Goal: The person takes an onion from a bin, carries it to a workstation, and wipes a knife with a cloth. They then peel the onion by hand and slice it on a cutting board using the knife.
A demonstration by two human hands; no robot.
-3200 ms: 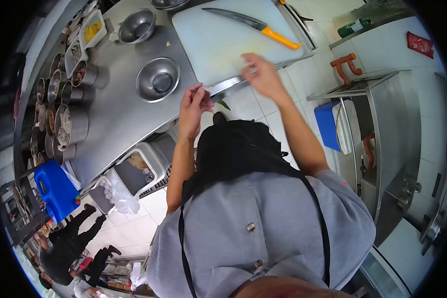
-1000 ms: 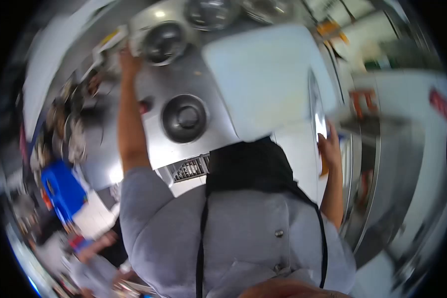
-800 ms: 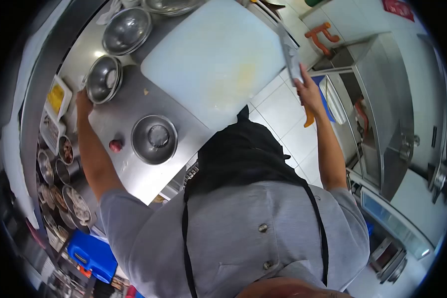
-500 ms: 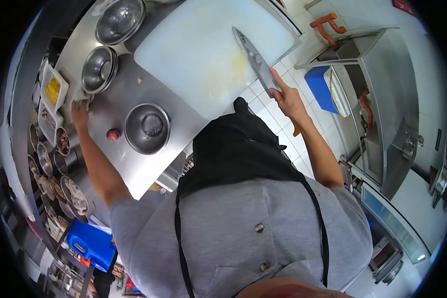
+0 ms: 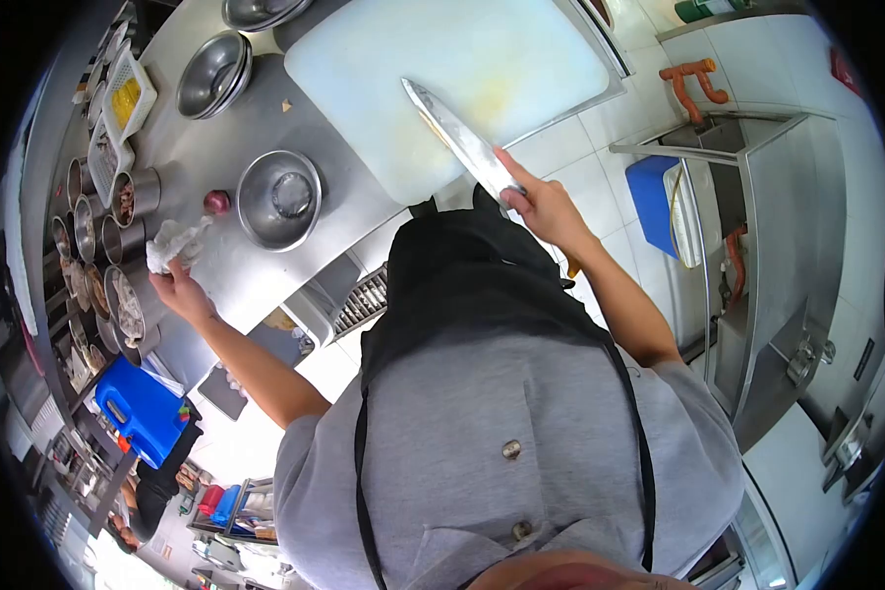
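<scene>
My right hand is closed round the handle of a large kitchen knife. The blade points up and left, over the near part of a white cutting board. A crumpled whitish cloth is in my left hand, at the near left edge of the steel table. Beyond the cloth lies a red onion. Beside the onion stands a steel bowl with a round, clear-looking thing in its bottom that I cannot make out.
Stacked steel bowls stand at the back of the steel table. Along its left side are a white basket with something yellow and several steel pots. A blue container and another person are at lower left.
My left hand has drawn the cloth back from beside the stacked bowls toward the table's near edge. The knife has swung left over the board. The whole view has shifted.
</scene>
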